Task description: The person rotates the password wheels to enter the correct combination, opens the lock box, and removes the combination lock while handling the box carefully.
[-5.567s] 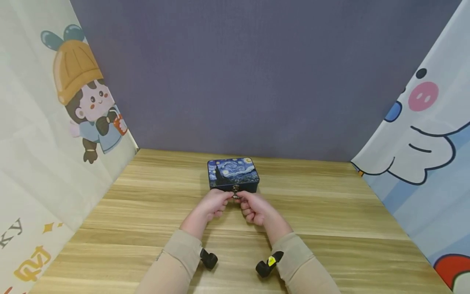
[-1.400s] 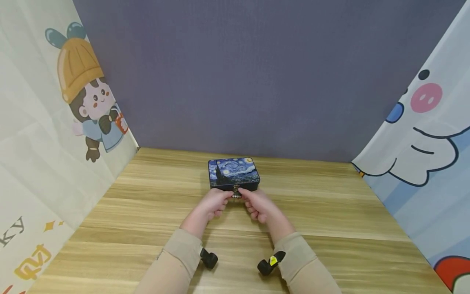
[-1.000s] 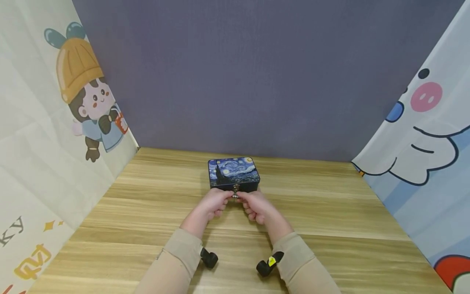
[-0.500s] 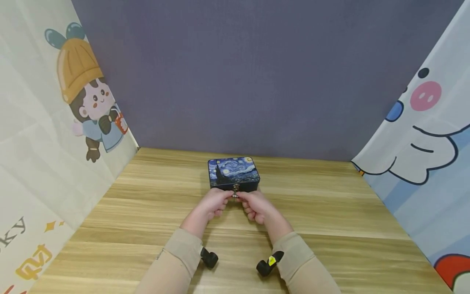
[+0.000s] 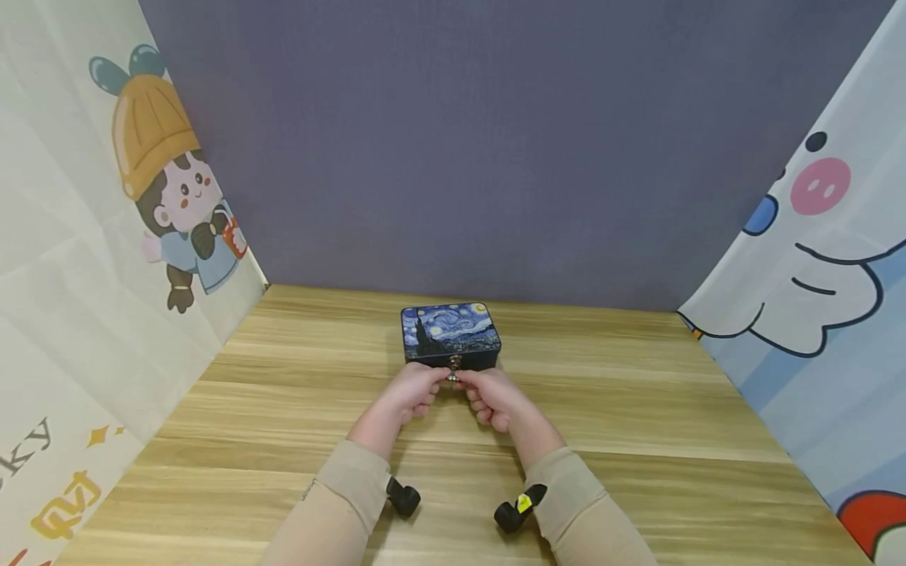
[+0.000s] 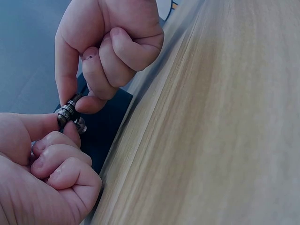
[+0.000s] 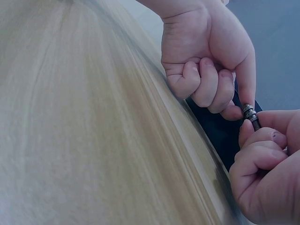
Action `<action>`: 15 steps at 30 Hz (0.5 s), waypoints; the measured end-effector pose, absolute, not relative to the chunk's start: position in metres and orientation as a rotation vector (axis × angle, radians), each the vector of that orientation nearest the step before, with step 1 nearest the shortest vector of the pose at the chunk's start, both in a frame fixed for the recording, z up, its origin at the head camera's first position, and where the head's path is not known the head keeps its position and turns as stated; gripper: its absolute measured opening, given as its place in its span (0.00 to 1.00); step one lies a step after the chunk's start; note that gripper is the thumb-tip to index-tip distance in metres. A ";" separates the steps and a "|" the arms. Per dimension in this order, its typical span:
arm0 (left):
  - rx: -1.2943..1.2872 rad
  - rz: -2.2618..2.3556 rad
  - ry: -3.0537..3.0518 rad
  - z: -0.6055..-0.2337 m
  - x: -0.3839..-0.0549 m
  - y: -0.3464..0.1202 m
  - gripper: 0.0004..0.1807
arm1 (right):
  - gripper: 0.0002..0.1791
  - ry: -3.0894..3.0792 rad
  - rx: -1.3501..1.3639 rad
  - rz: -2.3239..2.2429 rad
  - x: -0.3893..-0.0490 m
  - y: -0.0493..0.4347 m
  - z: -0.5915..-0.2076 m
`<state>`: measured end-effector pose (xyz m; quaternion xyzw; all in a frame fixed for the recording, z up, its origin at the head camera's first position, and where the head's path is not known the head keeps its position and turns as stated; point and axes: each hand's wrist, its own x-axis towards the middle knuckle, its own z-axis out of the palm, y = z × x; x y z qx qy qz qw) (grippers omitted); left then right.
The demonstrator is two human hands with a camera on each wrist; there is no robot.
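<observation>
The lock is pinched by left hand and right hand, fingers curled; one end should be kept steady.

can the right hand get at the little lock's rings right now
Probably yes: the right hand pinches one end of the little lock and its rings show, though the left hand at the other end leaves little room.
</observation>
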<state>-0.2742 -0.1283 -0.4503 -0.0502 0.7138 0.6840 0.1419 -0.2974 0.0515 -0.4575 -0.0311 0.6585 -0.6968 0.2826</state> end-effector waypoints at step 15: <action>-0.139 1.983 2.050 -0.451 -0.276 -0.129 0.16 | 0.15 1.749 -0.085 -1.866 -0.299 0.051 -0.458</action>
